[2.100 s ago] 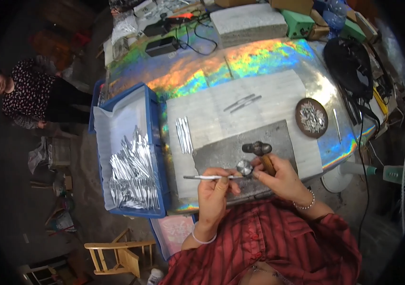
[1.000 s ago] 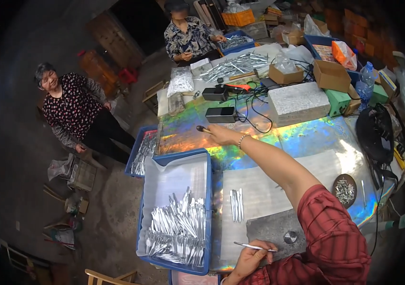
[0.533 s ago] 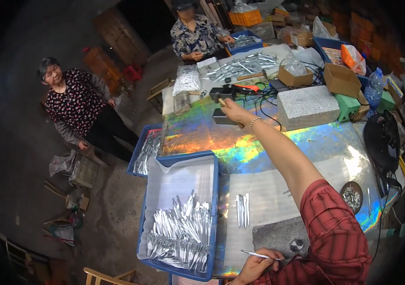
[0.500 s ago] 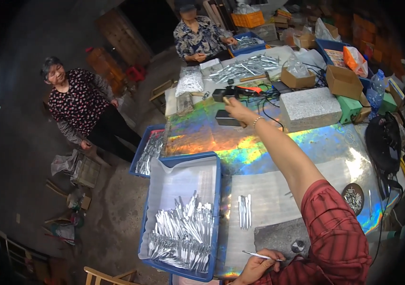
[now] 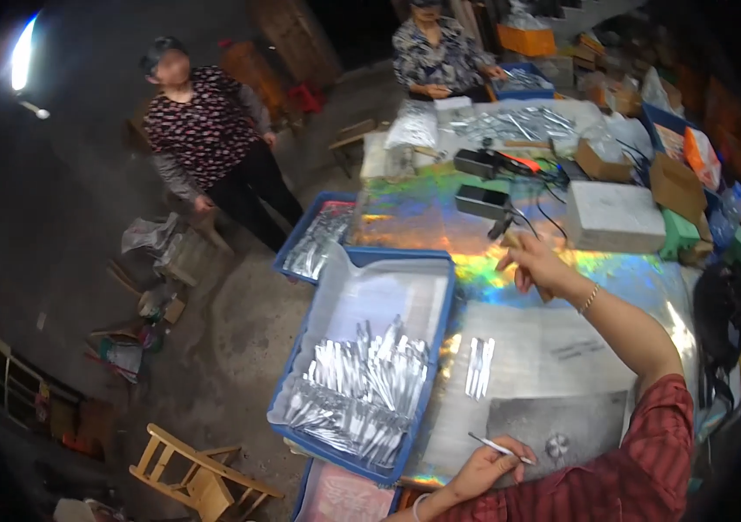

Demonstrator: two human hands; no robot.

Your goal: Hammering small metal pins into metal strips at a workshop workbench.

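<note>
My left hand (image 5: 479,474), low in the picture, pinches a slim silver metal rod (image 5: 499,448) above the near edge of a dark grey slab (image 5: 597,418). A round metal piece (image 5: 557,446) sits on the slab beside it. Over the middle of the table, my right hand (image 5: 540,265) is closed around a wooden-handled tool (image 5: 546,295). A dark piece shows near the handle's far end; whether it is the tool's head I cannot tell. Several silver metal pieces (image 5: 479,369) lie side by side left of the slab.
A lined blue crate (image 5: 450,300) full of silver pieces stands at left, with another blue crate (image 5: 279,261) behind it. Black boxes (image 5: 482,201) with cables and a pale stone block (image 5: 614,217) occupy the far table. One person (image 5: 205,130) stands left; another (image 5: 440,56) sits beyond.
My right hand has drawn back toward me with the wooden-handled tool, away from the black boxes. My left hand keeps the rod. The whole view has shifted, and the standing person's head has turned.
</note>
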